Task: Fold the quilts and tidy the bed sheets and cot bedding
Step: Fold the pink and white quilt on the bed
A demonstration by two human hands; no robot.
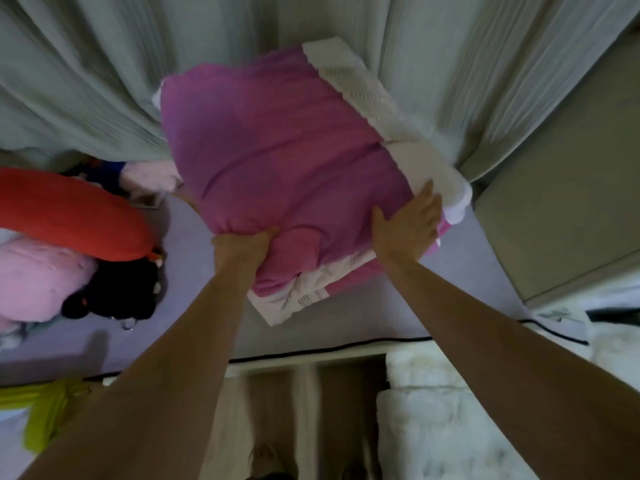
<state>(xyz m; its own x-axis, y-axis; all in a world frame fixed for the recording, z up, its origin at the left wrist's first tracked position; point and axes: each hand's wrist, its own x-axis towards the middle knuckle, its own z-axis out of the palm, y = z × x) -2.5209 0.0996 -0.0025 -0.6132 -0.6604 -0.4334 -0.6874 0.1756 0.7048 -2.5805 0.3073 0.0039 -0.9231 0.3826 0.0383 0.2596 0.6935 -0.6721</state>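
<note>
A folded pink quilt (pixel 277 147) with a white lace border lies on the lavender bed sheet (pixel 346 317), its far end against the pale green curtains. My left hand (pixel 242 244) grips the quilt's near left edge, fingers curled into the fabric. Flat on the quilt's right side rests my right hand (pixel 408 226), fingers straight and pressing near the white trim.
A red bolster (pixel 69 216), a pink plush cushion (pixel 34 275) and a black soft toy (pixel 117 292) sit on the bed at left. A grey-green box-like headboard or cabinet (pixel 561 188) stands at right. White fluffy bedding (pixel 450 420) lies on the floor near my feet; yellow-green cloth (pixel 45 410) hangs lower left.
</note>
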